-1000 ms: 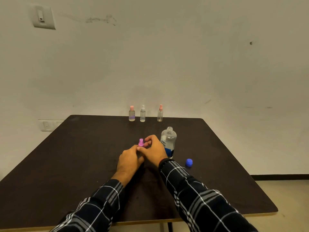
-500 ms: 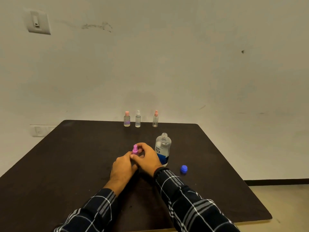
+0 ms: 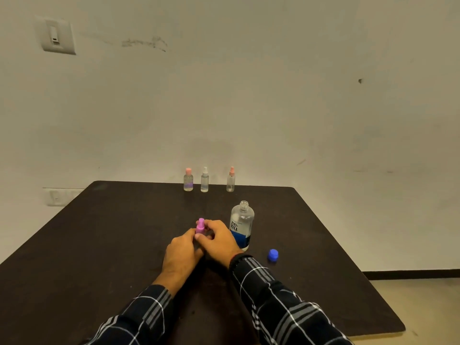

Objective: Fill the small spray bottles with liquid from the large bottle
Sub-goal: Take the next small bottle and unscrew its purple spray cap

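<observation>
A small spray bottle with a pink-purple spray cap (image 3: pixel 200 227) stands at the middle of the dark table (image 3: pixel 99 245). My left hand (image 3: pixel 180 255) wraps round its body, which is hidden. My right hand (image 3: pixel 219 241) pinches the cap from the right. The large clear bottle (image 3: pixel 242 224) with a blue label stands uncapped just right of my right hand. Its blue cap (image 3: pixel 272 255) lies on the table further right. Three small spray bottles stand at the far edge: a pink-capped one (image 3: pixel 188 179), a white-capped one (image 3: pixel 204 180) and a slim pink-capped one (image 3: pixel 231 179).
The table stands against a pale wall with a switch plate (image 3: pixel 55 35) at upper left. The table's right edge drops to a light floor (image 3: pixel 423 307). My plaid sleeves cross the near part of the tabletop.
Both hands have stayed on the small bottle and its cap, with only slight finger shifts. The camera has tilted, so everything sits a little lower and further left in view.
</observation>
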